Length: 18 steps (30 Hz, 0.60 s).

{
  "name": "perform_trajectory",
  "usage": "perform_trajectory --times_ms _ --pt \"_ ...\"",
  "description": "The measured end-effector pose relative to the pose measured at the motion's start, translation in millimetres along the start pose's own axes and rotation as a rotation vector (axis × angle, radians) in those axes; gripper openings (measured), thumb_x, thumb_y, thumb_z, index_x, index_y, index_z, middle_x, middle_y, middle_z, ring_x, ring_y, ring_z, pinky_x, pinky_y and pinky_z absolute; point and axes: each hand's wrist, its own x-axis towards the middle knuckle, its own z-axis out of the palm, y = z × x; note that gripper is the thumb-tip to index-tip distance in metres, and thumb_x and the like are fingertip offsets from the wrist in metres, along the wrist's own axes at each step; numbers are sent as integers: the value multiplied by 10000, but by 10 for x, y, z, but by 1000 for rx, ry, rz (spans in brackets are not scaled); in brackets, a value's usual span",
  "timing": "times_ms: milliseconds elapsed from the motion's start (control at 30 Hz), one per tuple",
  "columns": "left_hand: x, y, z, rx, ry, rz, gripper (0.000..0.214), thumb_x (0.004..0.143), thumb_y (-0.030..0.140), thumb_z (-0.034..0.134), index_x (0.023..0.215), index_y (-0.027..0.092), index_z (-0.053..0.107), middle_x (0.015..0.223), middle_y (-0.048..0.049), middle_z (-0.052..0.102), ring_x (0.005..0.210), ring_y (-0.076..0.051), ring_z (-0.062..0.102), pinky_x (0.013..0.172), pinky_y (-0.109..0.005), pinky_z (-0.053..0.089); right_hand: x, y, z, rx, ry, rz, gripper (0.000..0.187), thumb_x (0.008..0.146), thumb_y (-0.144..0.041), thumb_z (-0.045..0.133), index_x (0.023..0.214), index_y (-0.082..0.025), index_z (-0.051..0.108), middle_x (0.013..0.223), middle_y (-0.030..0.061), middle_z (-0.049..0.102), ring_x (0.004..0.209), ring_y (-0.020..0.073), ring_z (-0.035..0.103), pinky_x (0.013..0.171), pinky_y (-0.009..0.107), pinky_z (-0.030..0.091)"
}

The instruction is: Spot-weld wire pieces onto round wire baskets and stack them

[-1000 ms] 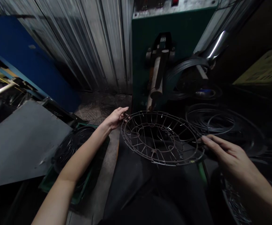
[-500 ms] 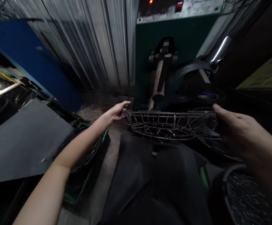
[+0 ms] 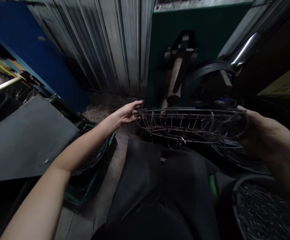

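Note:
A wire basket [image 3: 182, 125] of thin dark metal rods is held level above my lap, between both hands. My left hand [image 3: 130, 112] grips its left end, thumb stretched along the top and fingers at the wire loop. At the opposite end my right hand [image 3: 259, 130] is closed on the wire; its fingertips are hidden beneath and behind the frame, and the hand is dim and blurred. Just beyond the basket, the cylindrical metal arm [image 3: 175, 80] of a green machine [image 3: 199, 25] points toward me.
To the right stands a tub [image 3: 262, 206] full of small metal pieces. Wire coils [image 3: 212, 71] hang beside the machine. On the left are a grey metal sheet [image 3: 30, 140], a green crate [image 3: 85, 196] holding a dark container, and a blue panel [image 3: 35, 50]. Corrugated metal [image 3: 117, 43] stands behind.
The basket and both hands have shifted slightly right and up in the picture. My view has tipped lower, and the machine's control panel has left the frame. Both hands keep their grip.

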Motion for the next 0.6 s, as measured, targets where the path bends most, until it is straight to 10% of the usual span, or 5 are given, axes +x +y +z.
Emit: perform_trajectory --times_ms 233,600 --pt "-92 2 39 60 36 -20 115 860 272 565 828 161 571 521 17 539 469 -102 558 456 -192 427 -96 303 -227 17 17 169 171 631 -310 720 655 -186 604 622 10 606 520 129 547 466 221 460" --pt "-163 -101 86 183 36 113 120 865 229 526 808 184 431 566 14 581 428 -94 540 465 -204 442 -13 710 -262 -55 -135 2 288 533 -374 807 630 -195 603 606 -23 505 543 103 457 463 197 390"
